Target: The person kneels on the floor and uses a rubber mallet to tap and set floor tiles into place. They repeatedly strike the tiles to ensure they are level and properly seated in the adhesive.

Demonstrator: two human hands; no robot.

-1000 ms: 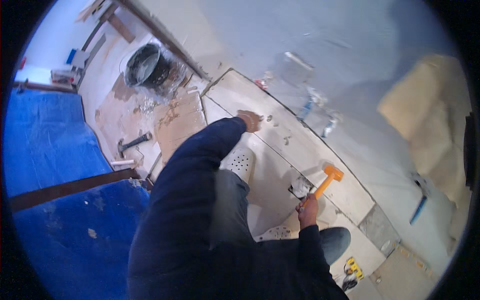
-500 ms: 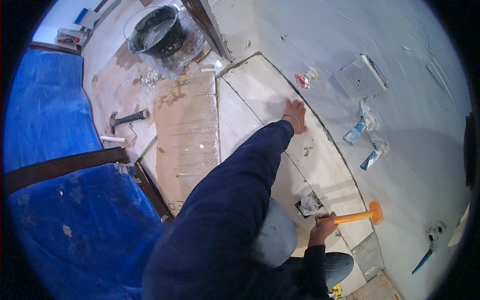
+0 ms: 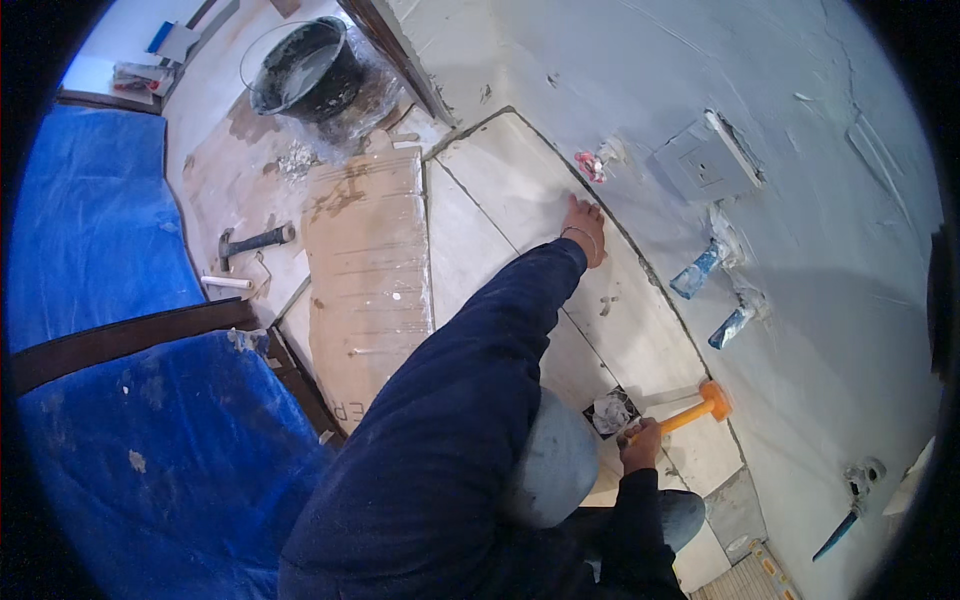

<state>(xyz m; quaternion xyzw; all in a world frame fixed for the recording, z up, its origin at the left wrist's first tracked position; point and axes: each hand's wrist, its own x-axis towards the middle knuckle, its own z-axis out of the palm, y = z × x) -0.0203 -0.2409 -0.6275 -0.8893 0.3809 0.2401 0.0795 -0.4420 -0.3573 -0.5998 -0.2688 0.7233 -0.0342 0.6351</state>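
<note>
My left hand (image 3: pixel 585 230) lies with its fingers apart on a large pale floor tile (image 3: pixel 650 320) that runs along the wall. A band circles that wrist. In my right hand (image 3: pixel 640 447) is the handle of an orange mallet (image 3: pixel 715 400). The mallet's head is over the tile's wall-side edge; whether it touches the tile I cannot tell. Just beside my right hand, crumpled whitish plastic (image 3: pixel 612 410) fills a square dark opening in the floor. More pale tiles (image 3: pixel 470 235) lie to the left of the long joint.
Cardboard (image 3: pixel 365 270) covers the floor at left. Beyond it are a hammer (image 3: pixel 255 242) and a black bucket (image 3: pixel 308 68). Blue sheeting (image 3: pixel 150 460) spreads over the left side. From the wall stick out a red valve handle (image 3: pixel 590 166), blue-wrapped pipe ends (image 3: pixel 695 272) and a socket plate (image 3: pixel 705 165).
My right hand and the mallet have shifted left and slightly away from me; the mallet's head has moved off the wall side, over the tile edge. My left hand stays on the tile.
</note>
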